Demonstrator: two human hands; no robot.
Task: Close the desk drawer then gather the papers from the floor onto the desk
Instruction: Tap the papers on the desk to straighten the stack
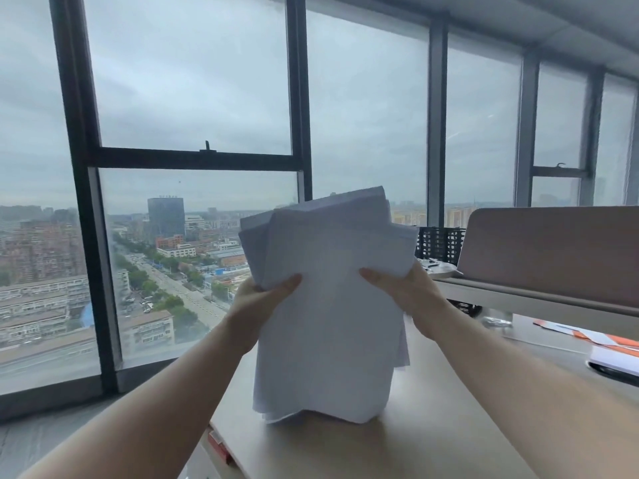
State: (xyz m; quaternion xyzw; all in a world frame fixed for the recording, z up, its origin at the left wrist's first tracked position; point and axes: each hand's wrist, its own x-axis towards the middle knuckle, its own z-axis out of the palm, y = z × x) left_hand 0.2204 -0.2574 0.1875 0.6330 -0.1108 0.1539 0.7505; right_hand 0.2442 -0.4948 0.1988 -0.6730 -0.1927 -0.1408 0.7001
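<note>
A thick, uneven stack of white papers stands upright in the middle of the view, its bottom edge resting on the light wooden desk. My left hand grips the stack's left side and my right hand grips its right side, thumbs on the near face. The sheets fan out unevenly at the top. Below the desk's left edge something red shows; the drawer itself cannot be made out.
A pinkish desk divider panel stands at the right. Orange and white papers and a dark object with a white pad lie on the desk's right side. A black mesh organiser sits behind. Tall windows fill the background.
</note>
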